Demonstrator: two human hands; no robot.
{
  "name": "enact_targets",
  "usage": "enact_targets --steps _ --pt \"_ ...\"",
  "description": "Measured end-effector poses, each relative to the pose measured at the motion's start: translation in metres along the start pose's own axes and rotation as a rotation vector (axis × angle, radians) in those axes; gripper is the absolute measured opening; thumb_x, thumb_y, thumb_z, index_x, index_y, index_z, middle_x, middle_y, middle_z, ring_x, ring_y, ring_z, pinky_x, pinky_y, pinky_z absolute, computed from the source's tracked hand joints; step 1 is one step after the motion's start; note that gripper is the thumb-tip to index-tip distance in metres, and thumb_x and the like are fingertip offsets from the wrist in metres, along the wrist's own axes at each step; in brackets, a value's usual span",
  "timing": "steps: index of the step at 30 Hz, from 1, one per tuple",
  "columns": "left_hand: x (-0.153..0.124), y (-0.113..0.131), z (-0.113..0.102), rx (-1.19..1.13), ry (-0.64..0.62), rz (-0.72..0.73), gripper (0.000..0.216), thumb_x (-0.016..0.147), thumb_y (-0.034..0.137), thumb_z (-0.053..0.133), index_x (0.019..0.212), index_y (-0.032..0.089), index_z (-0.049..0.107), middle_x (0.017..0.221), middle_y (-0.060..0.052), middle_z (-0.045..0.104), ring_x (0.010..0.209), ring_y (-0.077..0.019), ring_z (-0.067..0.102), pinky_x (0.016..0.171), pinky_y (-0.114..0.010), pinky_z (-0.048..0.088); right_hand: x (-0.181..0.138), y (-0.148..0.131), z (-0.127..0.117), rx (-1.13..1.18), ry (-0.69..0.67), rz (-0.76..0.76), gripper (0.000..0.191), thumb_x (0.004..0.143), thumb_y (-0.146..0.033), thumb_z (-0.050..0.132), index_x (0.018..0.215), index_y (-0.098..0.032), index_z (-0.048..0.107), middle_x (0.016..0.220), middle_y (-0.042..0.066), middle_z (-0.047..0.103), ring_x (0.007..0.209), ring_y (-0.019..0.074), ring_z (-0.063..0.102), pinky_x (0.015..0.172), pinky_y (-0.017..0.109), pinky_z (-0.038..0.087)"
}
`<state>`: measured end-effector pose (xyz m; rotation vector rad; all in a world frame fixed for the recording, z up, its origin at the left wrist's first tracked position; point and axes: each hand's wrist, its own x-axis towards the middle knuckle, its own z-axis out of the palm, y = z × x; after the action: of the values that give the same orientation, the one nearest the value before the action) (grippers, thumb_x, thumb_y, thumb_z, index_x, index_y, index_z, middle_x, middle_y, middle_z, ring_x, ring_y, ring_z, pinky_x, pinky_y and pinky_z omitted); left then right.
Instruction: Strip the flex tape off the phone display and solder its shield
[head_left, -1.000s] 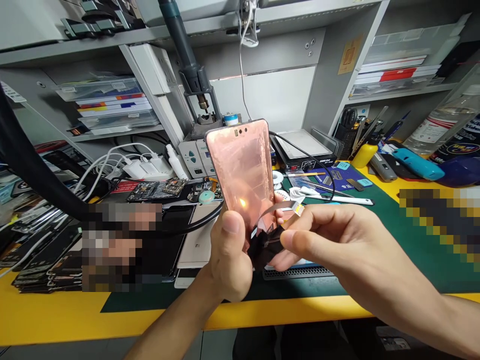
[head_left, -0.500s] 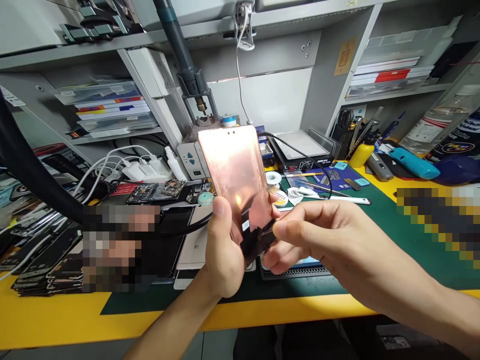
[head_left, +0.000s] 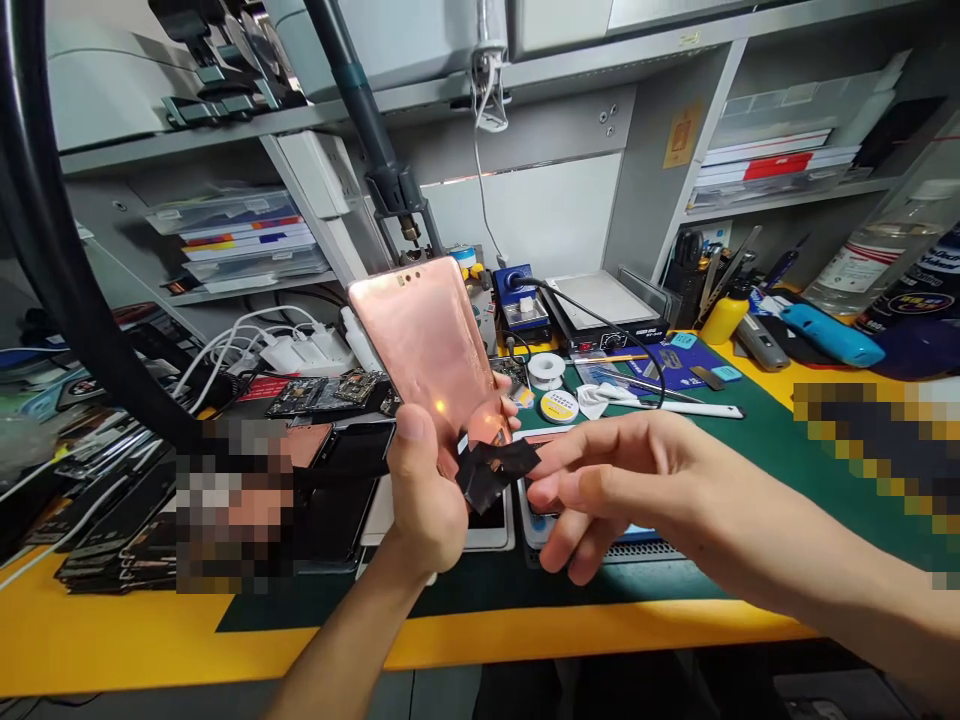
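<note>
Your left hand (head_left: 420,490) is gripping the pink screen (head_left: 431,350) while your right hand (head_left: 600,480), fingers loose, is touching its black ribbon (head_left: 491,470), which tugging could tear.

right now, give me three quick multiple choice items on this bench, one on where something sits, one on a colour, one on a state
1. Where does the yellow bottle stand?
A. On the bench to the right, beside the tool holder
B. On the top shelf
C. In the left hand

2. What colour is the back of the phone screen panel?
A. Green
B. Copper pink
C. White

3. How is the panel held?
A. Flat on the green mat
B. Gripped at its lower end in the left hand, raised above the bench
C. Clamped in a vice

Answers:
1. A, it stands on the yellow bench edge next to the black tool holder.
2. B, the panel shines copper pink.
3. B, the left thumb presses its lower end, while the right hand is open by the black flex strip.
</note>
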<state>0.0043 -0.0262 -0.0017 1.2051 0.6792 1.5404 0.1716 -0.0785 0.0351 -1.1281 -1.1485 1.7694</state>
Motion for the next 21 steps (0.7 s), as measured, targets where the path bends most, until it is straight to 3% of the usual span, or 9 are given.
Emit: enact_targets --steps 6,13,17,21 --pt "0.0 -0.008 -0.011 0.066 -0.034 0.11 0.06 0.087 0.078 0.055 0.081 0.023 0.079 0.094 -0.01 0.076 0.097 -0.033 0.07 0.095 -0.046 0.055 0.008 0.003 -0.001 -0.273 0.122 -0.042 0.016 0.085 -0.026 0.068 0.093 -0.013 0.074 0.073 0.007 0.078 0.067 0.0167 0.073 0.067 0.028 0.06" --pt "-0.003 -0.011 -0.015 0.092 -0.093 0.074 0.067 0.086 0.079 0.054 0.107 0.019 0.077 0.108 -0.013 0.075 0.097 -0.0333 0.071 0.09 -0.045 0.057 0.012 0.006 -0.002 -0.442 0.192 -0.102 0.016 0.088 -0.024 0.061 0.089 -0.017 0.075 0.075 0.005 0.078 0.07 0.0188 0.072 0.069 0.03 0.058" --pt "-0.002 -0.009 -0.012 0.084 -0.07 0.036 0.068 0.09 0.079 0.049 0.106 0.019 0.078 0.107 -0.012 0.075 0.099 -0.0316 0.071 0.092 -0.043 0.057 0.011 0.01 -0.004 -0.524 0.217 -0.199 0.018 0.086 -0.021 0.061 0.087 -0.019 0.079 0.074 0.003 0.079 0.072 0.0213 0.074 0.072 0.031 0.06" --pt "0.001 -0.005 -0.006 -0.009 -0.098 -0.073 0.068 0.092 0.077 0.046 0.101 0.017 0.078 0.101 -0.013 0.077 0.106 -0.0334 0.071 0.092 -0.044 0.058 0.009 0.015 -0.006 -0.575 0.255 -0.317 0.018 0.083 -0.019 0.065 0.09 -0.02 0.082 0.073 0.004 0.079 0.069 0.0233 0.076 0.063 0.03 0.06"
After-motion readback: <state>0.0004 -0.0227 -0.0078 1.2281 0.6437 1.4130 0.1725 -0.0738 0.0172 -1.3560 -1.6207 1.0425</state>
